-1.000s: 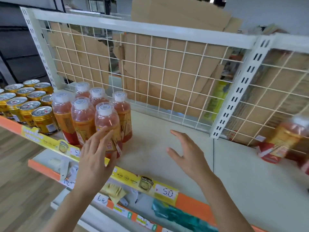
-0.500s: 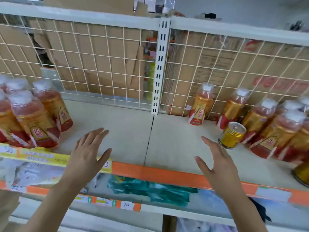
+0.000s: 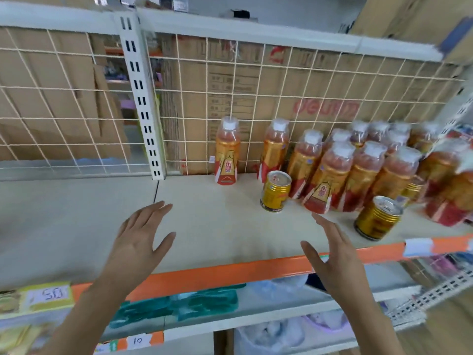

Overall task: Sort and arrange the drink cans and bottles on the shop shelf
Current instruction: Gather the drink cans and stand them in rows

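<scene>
Bottles [image 3: 363, 175] upright on shelf [image 3: 204, 221], right of post [image 3: 143, 103]; two cans [image 3: 276, 192] before them.
Left hand [image 3: 139, 242], right hand [image 3: 335, 254] spread, empty.

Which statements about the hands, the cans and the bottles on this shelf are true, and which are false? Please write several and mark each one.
1. The left hand and the right hand both hold nothing. True.
2. The lone bottle lies on its side. False: it stands upright in front of the wire grid.
3. A gold can stands upright just left of the bottle cluster. True.
4. The shelf has a blue front edge. False: the edge is orange.
</scene>
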